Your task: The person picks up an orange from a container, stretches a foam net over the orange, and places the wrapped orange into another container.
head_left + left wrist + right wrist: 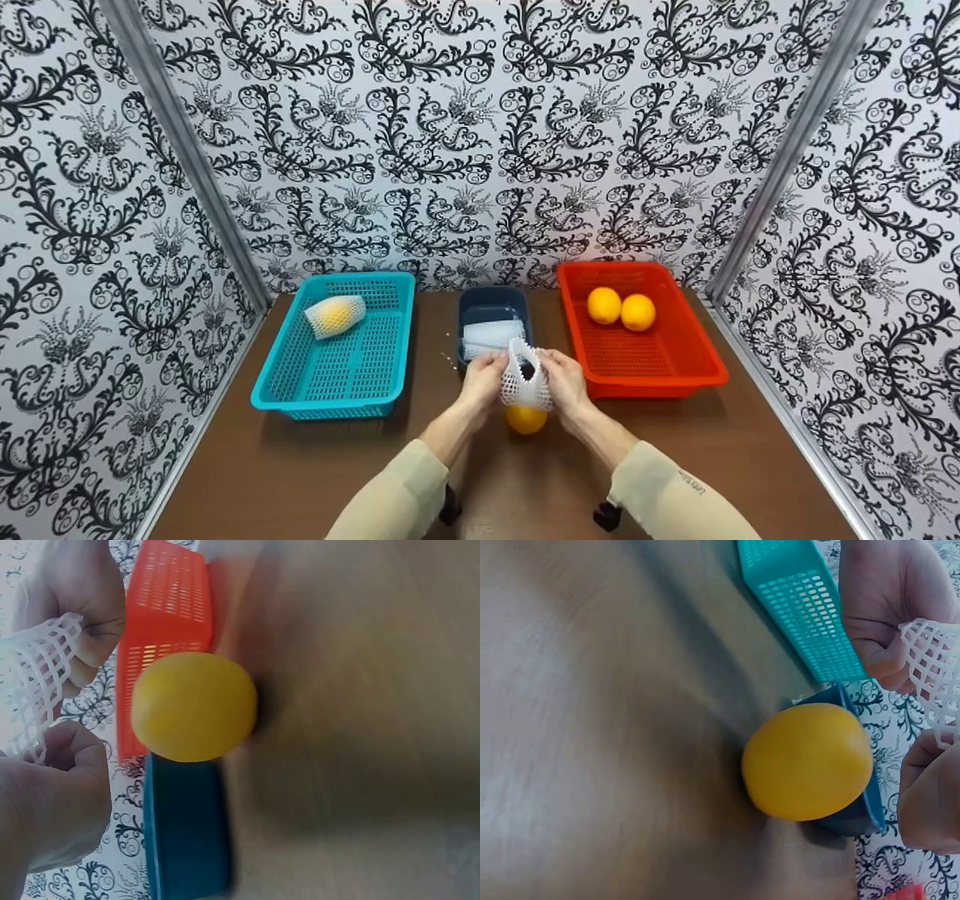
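Both hands pinch the rim of a white foam net sleeve point(525, 388), the left hand point(482, 381) on one side and the right hand point(566, 381) on the other. Between them the sleeve's mouth is stretched wide. Just below the sleeve, on the brown table, sits an orange point(526, 421); in the head view the net overlaps its top. From the left wrist view, the bare orange point(195, 707) stands apart from the net point(37, 682). The right wrist view likewise shows the orange point(808, 762) uncovered, with the fingers holding the net's edge point(930, 664).
A teal basket point(401, 337) on the left holds one net-wrapped orange point(336, 315). Behind the hands stands a dark blue bin point(491, 296) with white foam sleeves point(491, 336) inside. On the right, a red basket point(637, 364) contains two bare oranges point(638, 312). Patterned walls point(465, 150) enclose the table.
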`<state>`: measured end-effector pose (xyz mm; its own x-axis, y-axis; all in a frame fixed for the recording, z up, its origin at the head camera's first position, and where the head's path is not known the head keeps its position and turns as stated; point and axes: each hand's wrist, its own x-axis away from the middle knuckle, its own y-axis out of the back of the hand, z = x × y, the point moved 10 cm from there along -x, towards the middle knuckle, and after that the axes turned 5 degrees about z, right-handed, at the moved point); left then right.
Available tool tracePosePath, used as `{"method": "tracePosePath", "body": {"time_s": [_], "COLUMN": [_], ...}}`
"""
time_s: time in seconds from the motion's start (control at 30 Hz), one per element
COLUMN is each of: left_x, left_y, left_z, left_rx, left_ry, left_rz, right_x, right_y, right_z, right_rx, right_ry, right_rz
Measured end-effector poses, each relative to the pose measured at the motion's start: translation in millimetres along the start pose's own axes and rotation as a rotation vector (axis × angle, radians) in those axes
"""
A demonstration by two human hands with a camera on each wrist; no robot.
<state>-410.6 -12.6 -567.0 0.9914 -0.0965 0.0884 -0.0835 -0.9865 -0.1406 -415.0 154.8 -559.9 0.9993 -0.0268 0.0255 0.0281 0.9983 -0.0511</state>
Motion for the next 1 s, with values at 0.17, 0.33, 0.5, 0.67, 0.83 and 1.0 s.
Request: {"method": "tracePosePath", "body": {"time_s": [0.17,0.33,0.5,0.67,0.83,1.0], "left_x": [3.2,-15.6,-58.0,-77.1,-83.5,-78.0], "left_y": [5.3,16.4,32.4,36.4,35.7,35.2], "left_z": [8.3,42.3,100.7,130.7,145.9,145.3], "left_rx": [-0.052,-0.113,-0.213,-0.226,-0.238,-0.270], "left_ry": [0.009,0.003,0.007,0.026,0.040,0.042], "left_rz": [-0.026,-0.033,-0.087,-0.118,-0.118,-0.112], "right_x": [2.2,4.8,2.9,3.1,4.7,4.7], "right_y": [10,19,24,28,30,33], "right_z": [-13,-23,-32,-38,-43,-49], "right_rx": [0.095,0.196,0.246,0.273,0.315,0.391], "right_ry": [-0.040,-0.048,-0.063,-0.051,-0.050,-0.065], "right_rz": [-0.045,-0.093,-0.114,-0.130,-0.146,-0.162]}}
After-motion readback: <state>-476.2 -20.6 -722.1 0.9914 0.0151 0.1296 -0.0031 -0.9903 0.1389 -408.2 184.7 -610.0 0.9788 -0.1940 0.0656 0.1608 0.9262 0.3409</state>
